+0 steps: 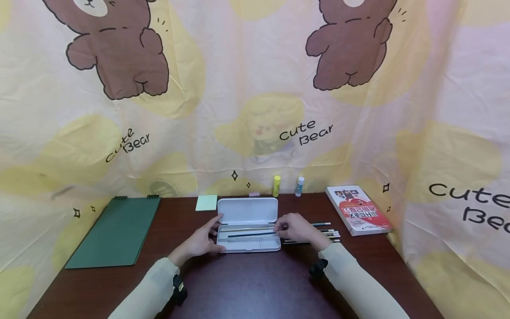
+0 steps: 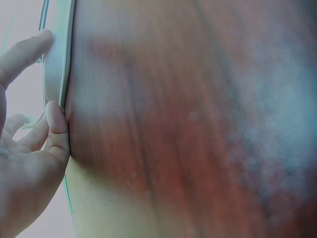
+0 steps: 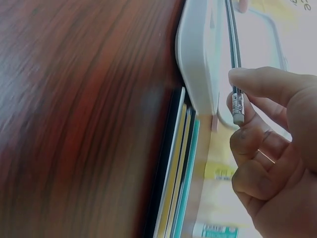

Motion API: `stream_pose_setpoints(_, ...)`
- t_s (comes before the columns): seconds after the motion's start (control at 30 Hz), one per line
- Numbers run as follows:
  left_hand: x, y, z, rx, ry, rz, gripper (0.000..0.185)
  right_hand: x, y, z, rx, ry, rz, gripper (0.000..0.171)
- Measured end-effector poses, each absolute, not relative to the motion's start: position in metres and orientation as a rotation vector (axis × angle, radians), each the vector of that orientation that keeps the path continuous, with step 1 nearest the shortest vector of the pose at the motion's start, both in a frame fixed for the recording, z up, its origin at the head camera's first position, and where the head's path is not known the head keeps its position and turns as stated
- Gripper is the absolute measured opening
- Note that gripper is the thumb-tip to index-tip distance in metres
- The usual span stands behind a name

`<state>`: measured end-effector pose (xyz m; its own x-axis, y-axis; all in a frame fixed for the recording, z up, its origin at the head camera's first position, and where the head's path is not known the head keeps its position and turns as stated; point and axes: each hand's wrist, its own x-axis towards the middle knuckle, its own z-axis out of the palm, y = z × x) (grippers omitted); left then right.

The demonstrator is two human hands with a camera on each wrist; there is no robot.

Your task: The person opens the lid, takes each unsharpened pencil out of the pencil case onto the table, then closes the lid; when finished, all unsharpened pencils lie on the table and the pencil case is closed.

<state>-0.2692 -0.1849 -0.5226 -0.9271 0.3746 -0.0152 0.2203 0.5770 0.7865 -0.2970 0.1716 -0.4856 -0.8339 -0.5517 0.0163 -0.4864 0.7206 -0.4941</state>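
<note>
A white pencil case (image 1: 248, 210) lies with its lid raised on the table. My left hand (image 1: 197, 243) grips its left end, thumb at the front corner and fingers toward the hinge side; the left wrist view shows fingertips against the case's side. Between thumb and fingertips, my right hand (image 1: 298, 227) pinches a dark striped pencil (image 3: 233, 39) near its eraser end. That pencil reaches leftward over the case's tray. A gold-toned pencil (image 1: 239, 229) lies inside along the back. Several more pencils (image 1: 332, 235) lie on the table right of the case, partly behind my right hand.
A green spiral pad (image 1: 115, 232) lies at the left, with pale sticky notes (image 1: 206, 203) behind the case. A yellow glue stick (image 1: 276, 186) and a blue-white one (image 1: 299, 186) stand at the back. A thick book (image 1: 358, 210) lies at the right. Printed curtain surrounds the table.
</note>
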Motion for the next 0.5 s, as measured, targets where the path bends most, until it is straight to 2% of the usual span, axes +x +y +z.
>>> stream_pose_setpoints(0.5, -0.270, -0.184, -0.524, 0.474, 2.614, 1.278, 0.110, -0.287, 0.237, -0.477, -0.723, 2.809, -0.817, 0.009)
